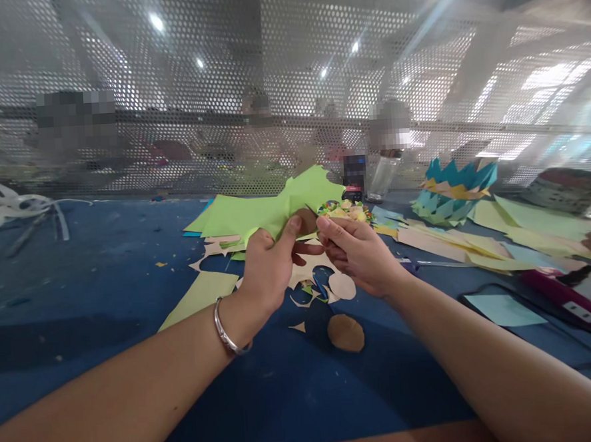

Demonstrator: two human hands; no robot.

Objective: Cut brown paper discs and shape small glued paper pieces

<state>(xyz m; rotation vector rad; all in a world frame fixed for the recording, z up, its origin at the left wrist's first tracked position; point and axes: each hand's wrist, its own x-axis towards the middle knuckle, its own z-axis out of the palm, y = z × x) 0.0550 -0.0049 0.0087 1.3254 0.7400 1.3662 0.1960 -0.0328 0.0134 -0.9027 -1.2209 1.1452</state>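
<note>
My left hand (272,256) pinches a small brown paper piece (306,220) between thumb and fingers. Close beside it, my right hand (352,251) is closed, and a thin dark pointed tip (311,210) shows by its thumb; the rest of that thing is hidden in the fingers. Behind both hands lie bright green paper sheets (245,214) with a scalloped cut edge. Below the hands, a brown paper disc (346,332) and a paler disc (342,287) rest on the blue table (286,395). Cut beige paper scraps (212,253) with round holes lie around them.
At the right stand a teal zigzag paper ring (454,194) and a clear bottle (383,177). Paper strips (437,239), a magenta power strip (570,297) and cables lie nearer. Colourful folded bits (345,211) are heaped behind my right hand. A perforated metal screen (210,133) borders the back.
</note>
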